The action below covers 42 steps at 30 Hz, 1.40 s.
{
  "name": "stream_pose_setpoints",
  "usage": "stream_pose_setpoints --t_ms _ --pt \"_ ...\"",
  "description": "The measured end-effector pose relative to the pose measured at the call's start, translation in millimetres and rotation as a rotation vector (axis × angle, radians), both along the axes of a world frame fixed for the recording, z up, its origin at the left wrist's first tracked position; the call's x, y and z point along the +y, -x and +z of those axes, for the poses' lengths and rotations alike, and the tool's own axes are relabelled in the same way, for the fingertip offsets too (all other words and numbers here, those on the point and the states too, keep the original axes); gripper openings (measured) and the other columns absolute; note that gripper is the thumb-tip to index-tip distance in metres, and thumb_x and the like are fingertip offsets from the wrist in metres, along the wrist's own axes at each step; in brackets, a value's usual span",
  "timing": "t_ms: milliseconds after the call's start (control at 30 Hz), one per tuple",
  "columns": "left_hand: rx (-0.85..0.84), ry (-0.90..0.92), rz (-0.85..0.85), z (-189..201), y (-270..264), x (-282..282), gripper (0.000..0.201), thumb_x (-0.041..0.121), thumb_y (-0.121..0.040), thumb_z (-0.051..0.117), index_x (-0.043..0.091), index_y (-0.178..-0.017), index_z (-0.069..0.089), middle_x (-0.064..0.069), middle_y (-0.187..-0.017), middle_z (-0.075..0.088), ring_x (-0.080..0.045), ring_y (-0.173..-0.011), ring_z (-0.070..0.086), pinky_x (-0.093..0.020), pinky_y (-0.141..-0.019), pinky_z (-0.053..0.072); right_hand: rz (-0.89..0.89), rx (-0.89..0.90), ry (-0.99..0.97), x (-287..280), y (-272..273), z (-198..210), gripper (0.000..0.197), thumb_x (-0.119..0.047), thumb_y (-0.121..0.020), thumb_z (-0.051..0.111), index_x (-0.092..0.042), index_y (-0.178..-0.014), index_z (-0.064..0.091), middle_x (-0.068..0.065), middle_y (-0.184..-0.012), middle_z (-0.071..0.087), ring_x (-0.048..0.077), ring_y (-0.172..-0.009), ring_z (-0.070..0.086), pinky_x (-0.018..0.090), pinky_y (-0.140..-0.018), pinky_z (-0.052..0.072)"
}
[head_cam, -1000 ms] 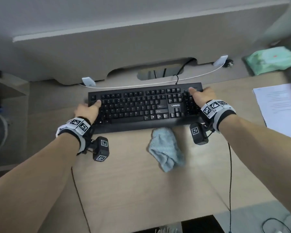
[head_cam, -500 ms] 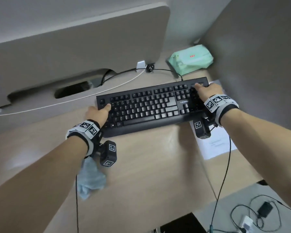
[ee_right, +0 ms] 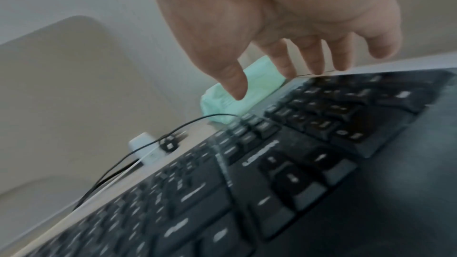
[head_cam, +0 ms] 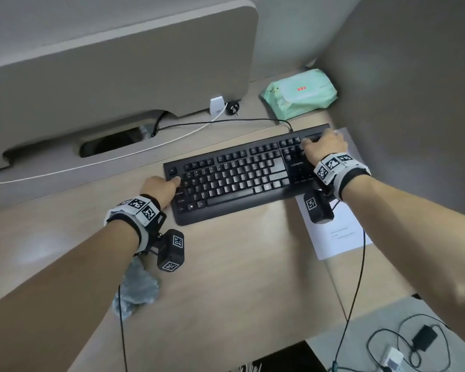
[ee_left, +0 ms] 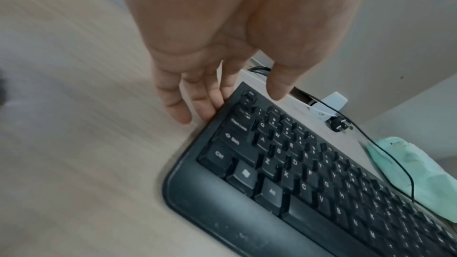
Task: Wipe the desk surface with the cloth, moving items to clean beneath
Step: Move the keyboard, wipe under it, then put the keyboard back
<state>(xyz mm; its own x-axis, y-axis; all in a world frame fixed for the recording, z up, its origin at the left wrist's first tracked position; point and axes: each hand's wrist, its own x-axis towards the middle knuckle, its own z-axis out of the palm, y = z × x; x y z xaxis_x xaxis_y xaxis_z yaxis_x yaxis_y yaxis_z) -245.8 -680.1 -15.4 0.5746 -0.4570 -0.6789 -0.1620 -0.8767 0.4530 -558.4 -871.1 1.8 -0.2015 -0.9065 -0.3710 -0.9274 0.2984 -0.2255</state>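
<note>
A: What is on the far left?
B: The gray cloth (head_cam: 136,288) lies crumpled on the desk (head_cam: 239,277), under the left arm. No hand holds it.
A: And the left hand (head_cam: 160,189)?
B: Its fingers (ee_left: 205,105) are straight and touch the left end of the black keyboard (head_cam: 242,173).
A: And the right hand (head_cam: 324,146)?
B: It sits over the keyboard's right end with loose fingers, touching the far edge. That end lies on a sheet of paper (head_cam: 338,232). A green pack (head_cam: 300,95) sits behind.

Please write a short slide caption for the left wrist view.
Left hand with fingers against the left end of the black keyboard on the wooden desk, green pack behind.
</note>
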Motion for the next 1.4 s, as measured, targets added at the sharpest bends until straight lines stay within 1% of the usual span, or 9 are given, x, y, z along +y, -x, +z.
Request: stream_pose_setpoints --t_ms 167,433,667,800,933,1033,1133,1267,1400 --pt "-0.165 0.055 -0.109 15.9 -33.7 35.3 0.040 0.035 -0.093 0.058 0.007 -0.121 0.060 -0.013 -0.127 0.061 -0.034 -0.117 0.055 -0.036 -0.100 0.042 0.444 -0.013 0.091 57.2 -80.9 19.6 0.056 -0.044 -0.090 0.056 -0.010 -0.133 0.048 0.018 -0.141 0.045 0.039 -0.130 0.040 0.050 -0.107 0.036" --pt "-0.329 -0.007 -0.123 30.1 -130.1 146.9 0.027 0.034 -0.092 0.056 0.009 -0.099 0.064 -0.016 -0.110 0.067 -0.036 -0.104 0.060 -0.036 -0.088 0.046 0.883 -0.267 -0.118 191.8 -235.1 33.5 0.049 -0.042 -0.091 0.058 -0.012 -0.129 0.049 0.014 -0.127 0.052 0.035 -0.116 0.052 0.040 -0.098 0.044" --pt "-0.392 -0.244 -0.291 4.3 -198.5 253.7 0.050 0.037 -0.089 0.053 0.011 -0.132 0.051 -0.019 -0.137 0.048 -0.041 -0.120 0.050 -0.044 -0.104 0.041 1.452 0.078 -0.387 345.9 -293.6 11.1 0.077 -0.046 -0.075 0.073 -0.019 -0.137 0.037 0.013 -0.130 0.042 0.036 -0.099 0.061 0.036 -0.074 0.046" --pt "-0.412 -0.209 -0.347 -2.4 -219.4 275.4 0.057 0.037 -0.086 0.053 0.014 -0.138 0.046 -0.012 -0.147 0.042 -0.038 -0.128 0.043 -0.046 -0.108 0.037 1.372 0.160 -0.358 345.5 -304.8 -4.4 0.075 -0.027 -0.078 0.076 -0.021 -0.142 0.036 0.014 -0.137 0.034 0.036 -0.099 0.063 0.040 -0.073 0.050" --pt "-0.428 -0.215 -0.473 -3.8 -231.6 286.4 0.056 0.035 -0.088 0.051 0.016 -0.140 0.044 -0.008 -0.148 0.041 -0.034 -0.130 0.043 -0.044 -0.107 0.038 1.068 0.166 -0.202 285.6 -323.6 -4.7 0.064 -0.016 -0.088 0.063 -0.014 -0.144 0.033 0.016 -0.143 0.034 0.038 -0.112 0.057 0.045 -0.090 0.051" --pt "-0.449 -0.236 -0.607 -6.2 -234.2 293.5 0.055 0.034 -0.089 0.051 0.019 -0.141 0.042 -0.005 -0.149 0.037 -0.033 -0.131 0.039 -0.043 -0.102 0.041 0.868 0.206 -0.142 252.3 -339.7 -4.8 0.076 -0.015 -0.086 0.066 -0.009 -0.150 0.026 0.021 -0.151 0.027 0.042 -0.130 0.042 0.051 -0.106 0.042" --pt "-0.474 -0.195 -0.657 -4.4 -239.4 297.1 0.053 0.035 -0.088 0.052 0.020 -0.139 0.045 -0.004 -0.146 0.040 -0.033 -0.129 0.039 -0.043 -0.103 0.043 0.886 0.211 -0.140 276.8 -369.0 -9.6 0.077 -0.011 -0.080 0.063 -0.013 -0.148 0.028 0.013 -0.155 0.017 0.043 -0.136 0.028 0.055 -0.110 0.036" --pt "-0.499 -0.208 -0.727 1.0 -242.6 295.0 0.053 0.041 -0.090 0.049 0.018 -0.138 0.047 -0.004 -0.141 0.045 -0.032 -0.125 0.044 -0.042 -0.095 0.046 1.193 0.145 -0.185 336.6 -371.5 -23.6 0.087 -0.019 -0.082 0.061 -0.021 -0.155 0.015 -0.003 -0.163 0.001 0.045 -0.144 0.009 0.060 -0.117 0.019" --pt "-0.508 -0.206 -0.795 6.2 -247.3 295.3 0.053 0.046 -0.090 0.046 0.018 -0.136 0.049 -0.002 -0.139 0.048 -0.031 -0.121 0.049 -0.041 -0.091 0.048 1.001 0.166 -0.203 297.9 -346.9 -23.3 0.092 -0.007 -0.080 0.057 -0.026 -0.156 0.009 -0.005 -0.164 -0.003 0.041 -0.149 -0.001 0.059 -0.119 0.015"
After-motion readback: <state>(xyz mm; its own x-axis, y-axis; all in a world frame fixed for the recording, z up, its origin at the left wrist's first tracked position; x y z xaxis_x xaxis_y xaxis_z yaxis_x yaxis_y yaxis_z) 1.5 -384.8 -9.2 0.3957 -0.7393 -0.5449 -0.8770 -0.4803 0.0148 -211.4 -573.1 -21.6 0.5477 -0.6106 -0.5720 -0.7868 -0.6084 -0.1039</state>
